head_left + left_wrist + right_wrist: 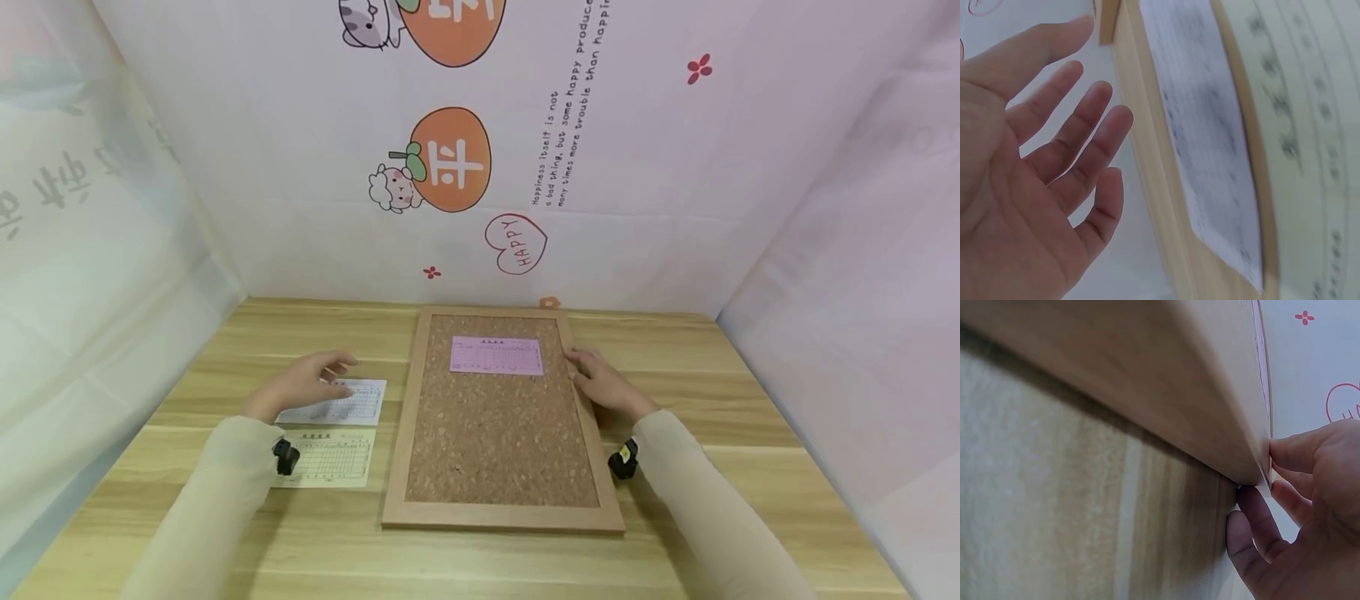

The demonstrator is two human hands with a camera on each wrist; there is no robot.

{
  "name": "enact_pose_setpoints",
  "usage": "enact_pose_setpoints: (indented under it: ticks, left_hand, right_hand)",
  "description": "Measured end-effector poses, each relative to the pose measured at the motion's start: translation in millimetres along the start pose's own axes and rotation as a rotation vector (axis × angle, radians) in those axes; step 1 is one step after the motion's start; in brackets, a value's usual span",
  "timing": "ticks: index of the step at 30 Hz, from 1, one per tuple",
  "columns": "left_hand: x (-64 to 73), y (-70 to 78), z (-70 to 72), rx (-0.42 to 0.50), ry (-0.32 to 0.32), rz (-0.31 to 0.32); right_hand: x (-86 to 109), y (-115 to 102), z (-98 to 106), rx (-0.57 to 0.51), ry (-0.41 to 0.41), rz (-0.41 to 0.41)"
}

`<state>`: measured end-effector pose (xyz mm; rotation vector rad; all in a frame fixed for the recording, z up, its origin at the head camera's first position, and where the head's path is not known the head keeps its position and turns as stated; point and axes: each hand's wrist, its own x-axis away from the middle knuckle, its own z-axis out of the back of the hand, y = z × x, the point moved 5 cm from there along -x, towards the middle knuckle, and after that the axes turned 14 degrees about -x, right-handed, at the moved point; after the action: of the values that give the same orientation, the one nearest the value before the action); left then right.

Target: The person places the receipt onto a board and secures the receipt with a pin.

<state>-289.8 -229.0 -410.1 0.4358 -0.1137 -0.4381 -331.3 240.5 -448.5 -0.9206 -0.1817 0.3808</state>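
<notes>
Above white slip (367, 406), left hand (306, 385) spread, palm (1019, 212) visible only in left wrist view; right hand (606, 385) grips corkboard (498, 442).

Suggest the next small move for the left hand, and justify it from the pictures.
Probably lower the left hand and pinch the white slip: that hand is open and empty above it, the slip lies on the table beside the corkboard, where a pink slip lies, and the right hand touches the board's edge.

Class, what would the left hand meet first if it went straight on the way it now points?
The left hand would probably first meet the left side of the wooden frame around the corkboard, though the hand's height is unclear and it might pass above.
</notes>
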Motion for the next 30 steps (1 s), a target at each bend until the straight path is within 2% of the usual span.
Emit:
enact_pose_setpoints:
  ticks: [5, 8, 14, 18, 23, 30]
  left_hand:
    - [13.9, -16.7, 1.1, 0.046, -0.035, 0.116]
    - [21.2, -23.2, 2.0, 0.052, -0.031, 0.156]
    - [30.4, -37.8, 6.4, -0.035, 0.009, 0.168]
    - [36.0, -44.4, 9.1, -0.056, 0.028, 0.175]
    - [42.8, -51.0, 8.4, -0.009, -0.016, 0.223]
    - [47.7, -57.0, 6.5, -0.010, -0.042, 0.238]
  right_hand:
    - [0.9, -1, -1, -0.010, -0.004, -0.011]
    - [1.4, 0, -1, -0.023, -0.006, -0.014]
    - [1.8, 1, -1, -0.036, -0.007, -0.019]
    - [1.9, 1, 0, -0.037, -0.006, -0.019]
    - [2.5, -1, 0, -0.043, -0.003, -0.008]
    - [1.9, -1, 1, -0.041, -0.004, -0.006]
